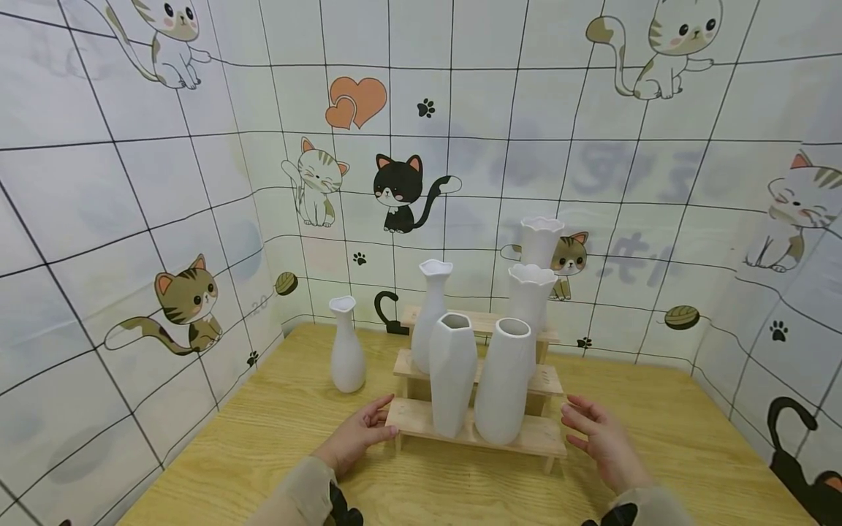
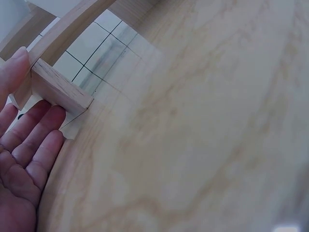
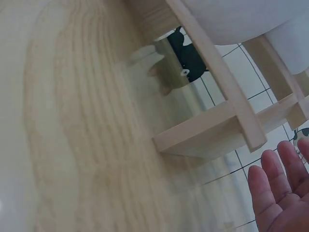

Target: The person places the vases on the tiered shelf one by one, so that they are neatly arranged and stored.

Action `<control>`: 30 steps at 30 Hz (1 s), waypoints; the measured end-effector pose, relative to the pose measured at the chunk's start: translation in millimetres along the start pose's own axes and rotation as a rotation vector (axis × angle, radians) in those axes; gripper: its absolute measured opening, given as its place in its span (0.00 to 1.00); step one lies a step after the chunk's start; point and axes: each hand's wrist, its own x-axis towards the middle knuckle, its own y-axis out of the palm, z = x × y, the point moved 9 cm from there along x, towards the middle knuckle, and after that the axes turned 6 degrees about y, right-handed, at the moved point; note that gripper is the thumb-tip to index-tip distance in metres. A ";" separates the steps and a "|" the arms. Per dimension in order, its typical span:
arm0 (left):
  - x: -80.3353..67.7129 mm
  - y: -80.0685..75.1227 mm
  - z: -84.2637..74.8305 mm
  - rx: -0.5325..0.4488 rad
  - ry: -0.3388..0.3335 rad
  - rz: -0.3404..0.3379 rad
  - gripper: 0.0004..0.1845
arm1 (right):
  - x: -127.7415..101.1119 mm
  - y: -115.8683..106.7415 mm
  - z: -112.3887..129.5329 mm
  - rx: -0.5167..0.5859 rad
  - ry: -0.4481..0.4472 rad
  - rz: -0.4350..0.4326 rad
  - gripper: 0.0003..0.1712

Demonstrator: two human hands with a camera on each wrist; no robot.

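Note:
A three-step wooden rack (image 1: 534, 435) stands on a pale wooden table (image 1: 263, 438). Its lowest step carries a faceted white vase (image 1: 452, 374) and a round white vase (image 1: 503, 380). Higher steps hold a slim bottle vase (image 1: 434, 314) and two wavy-rimmed vases (image 1: 530, 296) (image 1: 541, 241). My left hand (image 1: 358, 435) touches the rack's left end; in the left wrist view its straight fingers (image 2: 36, 140) lie against the rack's leg (image 2: 60, 87). My right hand (image 1: 601, 438) hovers open just off the rack's right end (image 3: 203, 137), with its fingers (image 3: 275, 181) apart from the wood.
Another white vase (image 1: 346, 347) stands alone on the table, left of the rack. Tiled walls with cat pictures (image 1: 401, 190) close in the table at the back and on both sides. Bare tabletop (image 2: 193, 145) lies in front of the rack.

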 end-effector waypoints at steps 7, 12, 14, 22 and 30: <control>-0.3 -1.1 -0.1 0.011 -0.001 -0.008 0.38 | 2.6 8.2 -15.7 -0.043 0.018 0.068 0.38; -0.9 0.8 -2.3 0.017 0.004 -0.004 0.38 | 3.5 14.4 -23.2 -0.084 0.007 0.125 0.39; -1.0 1.0 -2.0 0.016 0.002 -0.005 0.38 | 3.9 15.4 -26.4 -0.093 -0.002 0.143 0.39; -0.6 1.1 -0.5 0.008 -0.015 -0.021 0.38 | 5.7 16.6 -39.0 -0.109 0.014 0.271 0.42; -0.8 -1.1 -0.6 0.016 -0.019 -0.033 0.39 | 5.3 18.9 -44.0 -0.108 -0.018 0.441 0.43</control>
